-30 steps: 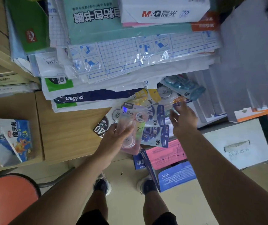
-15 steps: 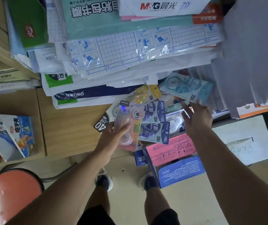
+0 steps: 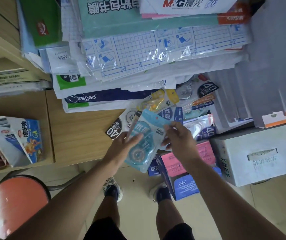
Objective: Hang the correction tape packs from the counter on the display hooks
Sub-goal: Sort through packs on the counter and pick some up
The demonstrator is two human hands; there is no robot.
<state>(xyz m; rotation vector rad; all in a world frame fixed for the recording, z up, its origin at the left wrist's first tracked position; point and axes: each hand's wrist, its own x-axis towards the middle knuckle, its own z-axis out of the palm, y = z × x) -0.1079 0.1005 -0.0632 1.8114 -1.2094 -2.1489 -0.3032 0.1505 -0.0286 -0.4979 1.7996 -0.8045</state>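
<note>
A light blue correction tape pack (image 3: 145, 135) lies on top of the small stack of packs that my left hand (image 3: 121, 144) grips from the left, thumb across its front. My right hand (image 3: 178, 137) pinches the blue pack's right edge. More correction tape packs lie loose on the wooden counter (image 3: 80, 135): a yellow pack (image 3: 161, 101), a black "40" pack (image 3: 114, 130), dark blue packs (image 3: 171, 113) and others at the right (image 3: 204, 125). No display hooks are in view.
A tall pile of paper reams and wrapped book-cover sheets (image 3: 138, 49) covers the back of the counter. A grey box (image 3: 256, 153) and pink and blue cartons (image 3: 178, 170) stand on the floor at right. A red stool (image 3: 12, 205) is at lower left.
My right hand reached to the blue pack at the back right, lifted it and brought it left onto the stack in my left hand, covering the pink pack.
</note>
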